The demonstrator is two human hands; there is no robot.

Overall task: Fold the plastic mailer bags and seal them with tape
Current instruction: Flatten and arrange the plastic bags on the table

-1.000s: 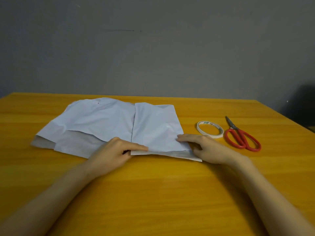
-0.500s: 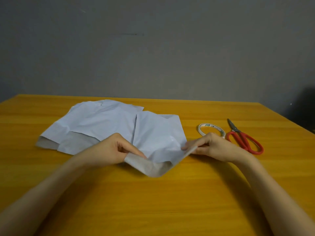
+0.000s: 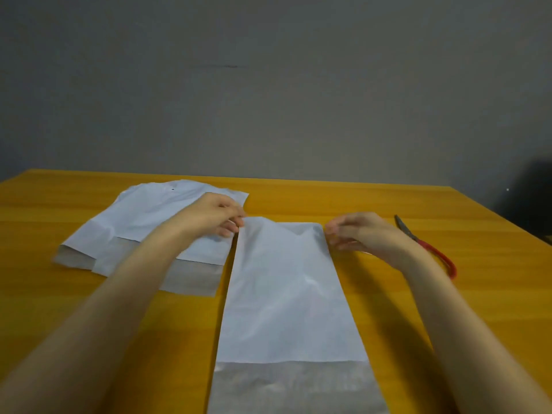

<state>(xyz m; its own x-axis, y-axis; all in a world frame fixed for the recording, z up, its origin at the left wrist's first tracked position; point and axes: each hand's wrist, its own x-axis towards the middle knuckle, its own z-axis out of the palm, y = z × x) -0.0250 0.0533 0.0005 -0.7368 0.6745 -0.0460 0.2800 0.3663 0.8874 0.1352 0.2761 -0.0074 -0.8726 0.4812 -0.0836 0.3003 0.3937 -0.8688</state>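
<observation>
Left hand (image 3: pixel 209 216): it is reaching forward over the right part of the pile, and its curled fingers are pinching the far left corner of the mailer bag (image 3: pixel 286 294).
Right hand (image 3: pixel 358 233): it is staying on the other side, with thumb and fingertips brought together; they are pinching the far right corner of the same bag, though this part is a little blurred.
Bag relative to hands: the far short edge is running between the two hands, and the rest of the bag is stretching from them back toward the person, between the two forearms.
Bag direction: the long axis is going from near to far. The grey flap strip (image 3: pixel 298 383) is pointing to the person at the near end, and the white body is pointing away to the wall.
Bag position: it is lying flat on the yellow wooden table (image 3: pixel 74 309), near the middle; only the far edge is sagging a little between the corners.
Pile of bags (image 3: pixel 143 222): more white mailer bags are lying just beside the held bag, on its left, with their grey strips also facing the person.
Scissors (image 3: pixel 433 252): the red-handled pair is lying on the table behind the right hand, partly hidden by the wrist.
</observation>
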